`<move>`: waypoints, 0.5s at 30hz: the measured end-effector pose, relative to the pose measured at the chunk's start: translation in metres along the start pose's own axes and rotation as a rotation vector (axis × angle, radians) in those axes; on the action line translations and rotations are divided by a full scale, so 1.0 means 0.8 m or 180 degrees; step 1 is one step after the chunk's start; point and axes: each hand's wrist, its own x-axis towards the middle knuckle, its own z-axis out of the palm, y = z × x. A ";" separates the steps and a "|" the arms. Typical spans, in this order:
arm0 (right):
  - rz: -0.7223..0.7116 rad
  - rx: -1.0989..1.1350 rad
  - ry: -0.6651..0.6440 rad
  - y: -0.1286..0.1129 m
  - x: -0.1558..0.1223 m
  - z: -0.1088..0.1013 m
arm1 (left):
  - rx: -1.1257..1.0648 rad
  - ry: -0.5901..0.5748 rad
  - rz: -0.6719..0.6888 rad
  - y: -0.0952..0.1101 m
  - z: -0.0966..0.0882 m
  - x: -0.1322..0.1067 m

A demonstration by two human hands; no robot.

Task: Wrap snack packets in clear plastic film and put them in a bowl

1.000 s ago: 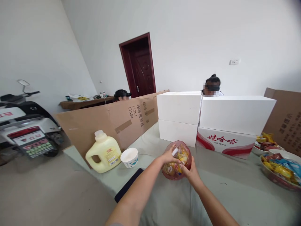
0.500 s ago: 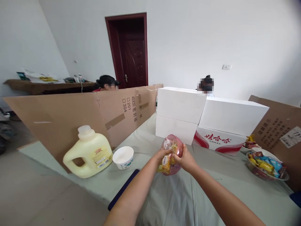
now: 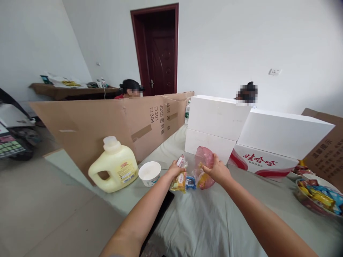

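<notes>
My left hand point(image 3: 174, 170) is closed on some wrapped snacks point(image 3: 179, 182) in clear and yellow packaging, low over the cloth-covered table. My right hand point(image 3: 219, 170) grips a pink ribbed see-through bowl point(image 3: 207, 157), tipped on its side with its mouth facing left. Inside the bowl shows a yellow wrapped snack point(image 3: 203, 179), close to my right fingers. A small blue packet point(image 3: 190, 182) lies between the bowl and the snacks in my left hand. Left of my left hand stands a white paper bowl point(image 3: 150, 173).
A yellow jug point(image 3: 114, 167) stands left, before a cardboard panel point(image 3: 107, 114). White boxes point(image 3: 214, 116) are stacked behind the bowl. A clear bowl of snacks point(image 3: 318, 200) is at right. A dark flat object point(image 3: 160, 210) lies under my left forearm. Two people sit beyond the barriers.
My hands have moved apart: the left has taken snacks leftward out of the pink bowl, and the right has tipped the bowl further. The blue packet now shows on the table. The view has shifted left.
</notes>
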 end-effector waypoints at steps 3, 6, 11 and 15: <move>-0.0033 -0.0019 -0.0033 -0.002 0.003 -0.005 | 0.0681 0.0263 -0.0136 0.001 -0.015 -0.001; -0.0181 -0.0077 -0.0032 -0.003 0.004 -0.007 | 0.1290 0.0364 -0.0217 0.008 -0.019 -0.006; -0.0287 -0.0071 -0.0025 0.002 0.003 -0.005 | 0.1953 0.0317 0.0020 0.031 -0.008 -0.022; -0.0226 -0.0014 -0.0010 0.007 0.003 -0.004 | 0.2300 0.0066 0.0519 0.044 0.007 -0.043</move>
